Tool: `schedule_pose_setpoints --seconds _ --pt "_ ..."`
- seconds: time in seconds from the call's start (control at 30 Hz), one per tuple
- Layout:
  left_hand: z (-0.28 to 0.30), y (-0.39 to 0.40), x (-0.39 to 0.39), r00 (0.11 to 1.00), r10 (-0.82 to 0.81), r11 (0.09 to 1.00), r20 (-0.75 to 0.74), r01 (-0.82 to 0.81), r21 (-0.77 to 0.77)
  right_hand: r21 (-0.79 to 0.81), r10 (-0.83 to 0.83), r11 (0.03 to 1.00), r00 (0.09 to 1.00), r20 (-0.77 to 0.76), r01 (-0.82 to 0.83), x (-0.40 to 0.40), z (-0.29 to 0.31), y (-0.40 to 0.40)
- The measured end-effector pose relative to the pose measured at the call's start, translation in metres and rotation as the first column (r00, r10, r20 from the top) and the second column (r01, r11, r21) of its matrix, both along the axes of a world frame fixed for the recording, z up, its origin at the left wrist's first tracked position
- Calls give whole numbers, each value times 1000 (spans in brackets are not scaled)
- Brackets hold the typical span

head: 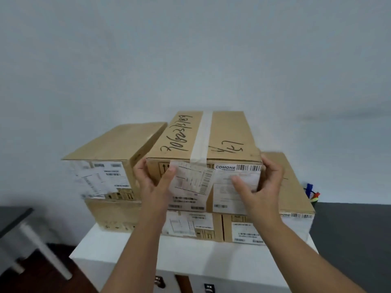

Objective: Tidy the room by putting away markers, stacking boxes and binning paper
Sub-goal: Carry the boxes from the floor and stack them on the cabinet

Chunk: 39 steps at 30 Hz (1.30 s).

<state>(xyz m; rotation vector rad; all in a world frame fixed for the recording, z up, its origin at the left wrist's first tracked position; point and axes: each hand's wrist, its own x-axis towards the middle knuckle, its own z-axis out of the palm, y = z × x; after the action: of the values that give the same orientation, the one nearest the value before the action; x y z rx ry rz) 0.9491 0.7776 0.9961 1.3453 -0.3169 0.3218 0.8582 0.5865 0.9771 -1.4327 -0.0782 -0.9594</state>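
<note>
A taped cardboard box point(211, 136) with black handwriting on its top sits on the upper layer of a stack. My left hand point(154, 182) grips its front left corner, thumb on the labelled front face. My right hand point(260, 187) grips the front right corner, its thumb also on the front. A second cardboard box point(110, 153) stands beside it on the left, close against it. Both rest on lower boxes point(243, 227) that carry white shipping labels. A pot of coloured markers point(312, 193) peeks out behind the stack at the right.
The stack stands on a white cabinet top point(190, 256) against a pale wall. A grey table with a white leg point(38, 244) is at the lower left. Dark floor point(355, 240) lies to the right of the cabinet.
</note>
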Motion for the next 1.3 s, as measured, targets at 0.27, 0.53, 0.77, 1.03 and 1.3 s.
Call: schedule_pose_setpoints --seconds 0.27,0.53,0.77,1.03,1.3 --pt "-62 42 60 870 488 766 -72 -387 513 -172 19 983 960 -279 -70 69 -37 27" --pt "-69 41 79 903 421 789 -83 -319 525 -110 -16 994 941 -339 -23 87 -49 37" --pt "-56 -54 -12 971 31 819 238 -161 551 -174 -218 970 917 -334 167 7 -65 -15" --pt "-49 -203 -141 937 -288 774 199 105 625 -196 -709 667 532 -464 719 -225 -90 -167" --pt "-84 -350 -404 541 -841 404 13 612 680 -287 -713 436 133 -689 853 -530 -115 -233"
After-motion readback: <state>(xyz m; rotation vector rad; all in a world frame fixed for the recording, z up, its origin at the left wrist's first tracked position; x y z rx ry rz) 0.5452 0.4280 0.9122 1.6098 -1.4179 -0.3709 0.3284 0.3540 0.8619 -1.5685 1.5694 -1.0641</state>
